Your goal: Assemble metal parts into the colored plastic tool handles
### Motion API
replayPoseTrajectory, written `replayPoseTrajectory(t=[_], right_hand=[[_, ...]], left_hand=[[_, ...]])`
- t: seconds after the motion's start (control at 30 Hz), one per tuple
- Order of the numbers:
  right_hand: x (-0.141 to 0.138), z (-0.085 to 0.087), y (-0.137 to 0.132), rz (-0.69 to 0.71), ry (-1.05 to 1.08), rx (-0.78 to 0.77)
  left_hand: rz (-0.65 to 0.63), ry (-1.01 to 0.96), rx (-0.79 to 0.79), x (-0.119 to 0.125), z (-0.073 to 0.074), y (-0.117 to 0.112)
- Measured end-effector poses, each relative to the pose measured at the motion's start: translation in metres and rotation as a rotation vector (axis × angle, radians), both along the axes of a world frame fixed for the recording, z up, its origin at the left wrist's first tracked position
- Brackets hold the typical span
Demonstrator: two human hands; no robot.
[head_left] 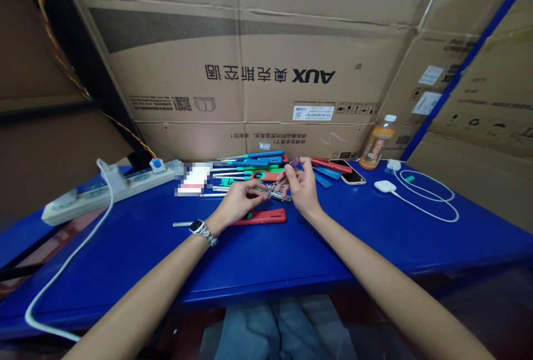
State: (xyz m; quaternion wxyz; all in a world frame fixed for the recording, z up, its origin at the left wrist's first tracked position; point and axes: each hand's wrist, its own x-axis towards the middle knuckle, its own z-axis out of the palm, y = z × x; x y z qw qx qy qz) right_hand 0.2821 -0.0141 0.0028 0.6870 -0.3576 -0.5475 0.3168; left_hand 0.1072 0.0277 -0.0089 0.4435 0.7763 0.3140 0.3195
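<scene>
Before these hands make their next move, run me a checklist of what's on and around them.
1. Right hand has the purple piece at its fingertips: ok.
2. Left hand grips the small metal parts: cannot tell; its fingertips are at them, but the detail is too small.
3. Front red lighter in full view: not ok; the left hand hides part of it.
4. Phone in full view: not ok; a red lighter's end overlaps it.
5. Bottle upright, cap on: ok.
</scene>
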Motion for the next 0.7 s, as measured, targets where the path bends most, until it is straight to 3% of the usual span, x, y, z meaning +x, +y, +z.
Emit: replayPoseTrajectory(t=[0.1,0.23,0.33,0.47,0.7], right_hand=[[0.002,0.001,0.000,-0.001,-0.012,0.020],[0.008,0.002,0.000,-0.047,-0.045,0.026],[0.010,0.000,-0.001,-0.040,-0.087,0.017],[0.007,-0.003,-0.003,-0.024,-0.131,0.017],[0.003,-0.006,-0.003,0.009,-0.168,0.021]], left_hand=[[-0.023,0.060,0.084,0.001,0.002,-0.005],[-0.070,0.236,0.367,0.003,0.005,-0.015],[-0.131,0.339,0.476,0.004,0.004,-0.019],[-0.153,0.389,0.481,0.003,0.004,-0.015],[-0.132,0.357,0.359,-0.006,0.006,-0.006]])
